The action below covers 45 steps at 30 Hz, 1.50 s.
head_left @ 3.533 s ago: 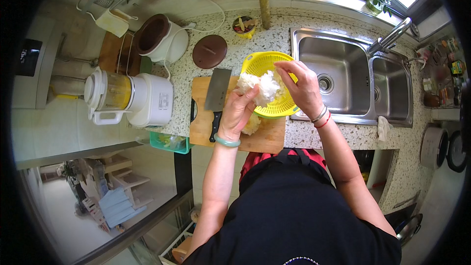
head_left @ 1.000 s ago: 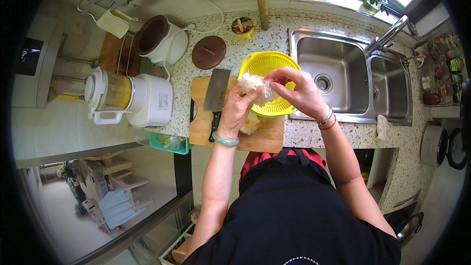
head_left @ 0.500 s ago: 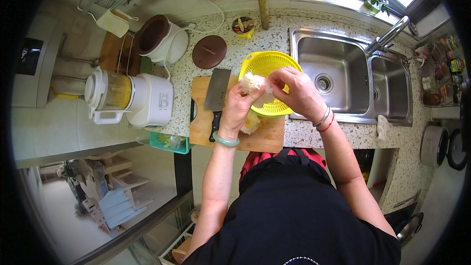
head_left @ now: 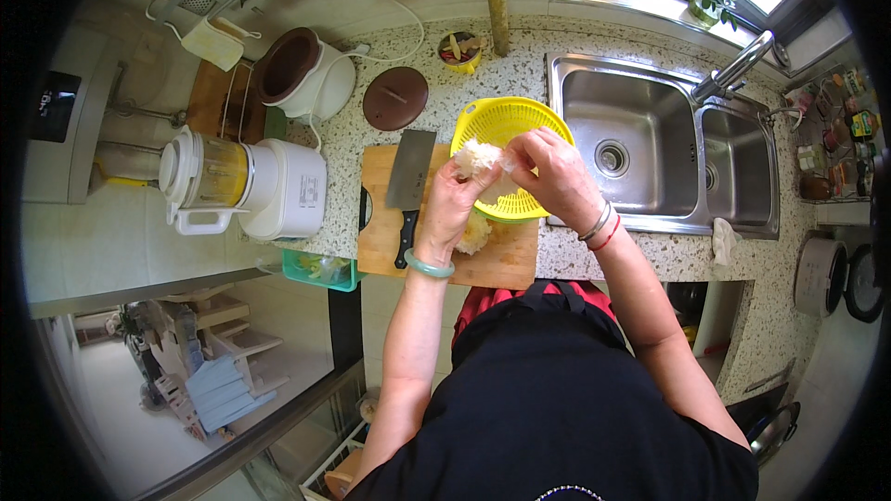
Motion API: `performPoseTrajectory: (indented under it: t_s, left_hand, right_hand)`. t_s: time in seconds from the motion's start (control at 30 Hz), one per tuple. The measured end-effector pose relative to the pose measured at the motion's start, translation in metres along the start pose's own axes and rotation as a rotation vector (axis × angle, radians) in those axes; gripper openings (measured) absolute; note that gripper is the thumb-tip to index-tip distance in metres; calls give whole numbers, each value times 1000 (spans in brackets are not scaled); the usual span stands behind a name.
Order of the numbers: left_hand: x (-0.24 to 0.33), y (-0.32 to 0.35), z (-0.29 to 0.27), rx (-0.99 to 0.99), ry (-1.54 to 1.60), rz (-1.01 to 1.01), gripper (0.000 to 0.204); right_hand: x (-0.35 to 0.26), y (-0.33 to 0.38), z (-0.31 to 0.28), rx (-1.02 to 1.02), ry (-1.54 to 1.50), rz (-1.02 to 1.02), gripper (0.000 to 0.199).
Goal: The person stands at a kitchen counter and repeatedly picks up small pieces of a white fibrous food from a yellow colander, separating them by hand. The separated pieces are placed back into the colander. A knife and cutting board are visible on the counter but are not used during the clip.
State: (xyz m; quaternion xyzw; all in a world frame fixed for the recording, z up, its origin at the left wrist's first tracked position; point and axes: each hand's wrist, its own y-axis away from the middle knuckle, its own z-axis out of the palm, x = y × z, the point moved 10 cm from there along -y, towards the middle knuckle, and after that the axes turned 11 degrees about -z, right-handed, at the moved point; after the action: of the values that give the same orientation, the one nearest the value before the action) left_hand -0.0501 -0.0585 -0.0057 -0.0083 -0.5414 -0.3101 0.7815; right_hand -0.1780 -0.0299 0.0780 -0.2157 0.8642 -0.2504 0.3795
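Observation:
My left hand point(head_left: 451, 199) grips a ruffled, whitish piece of snow fungus point(head_left: 478, 156) above the yellow colander point(head_left: 473, 117). At its right edge, my right hand point(head_left: 557, 176) pinches a thin pale bit between thumb and fingers. Some translucent whitish pieces point(head_left: 502, 187) show inside the colander, partly behind my hands. Another clump of snow fungus point(head_left: 474, 234) lies on the wooden cutting board point(head_left: 506, 264), beside my left wrist. A cleaver point(head_left: 411, 172) with a black handle rests on the board, left of my left hand.
To the right is a double steel sink point(head_left: 640, 121) with a faucet point(head_left: 738, 65). Left of the board stand a white blender point(head_left: 209, 176) and a white pot point(head_left: 320, 83). Its brown lid point(head_left: 395, 98) and a small yellow bowl point(head_left: 460, 53) sit behind the board. A green bin point(head_left: 320, 271) hangs at the counter edge.
My right hand has shifted slightly left, closer to the snow fungus, its wrist tilting. My left hand stays nearly where it was, still gripping the piece.

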Motion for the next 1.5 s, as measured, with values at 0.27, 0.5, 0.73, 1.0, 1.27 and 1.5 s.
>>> performPoseTrajectory:
  t_s: [0.27,0.5,0.73,1.0,1.27,1.5]
  left_hand:
    - [-4,0,-2,-84,151,-49,33]
    - [-2,1,1,-97,173,-41,32]
    - [-2,0,1,-95,125,-28,32]
    - [-1,0,-1,-80,147,-39,33]
    - [-1,-1,-3,-73,97,-21,34]
    - [-2,-1,-3,-66,92,-34,33]
  right_hand:
    - [16,1,-6,40,-292,226,12]
    - [14,-2,-2,-2,-419,249,11]
    - [8,-6,-2,-26,-240,184,9]
    - [23,0,-3,80,-394,272,14]
    - [10,-7,2,-81,-383,206,10]
    - [9,-8,-4,31,-270,154,9]
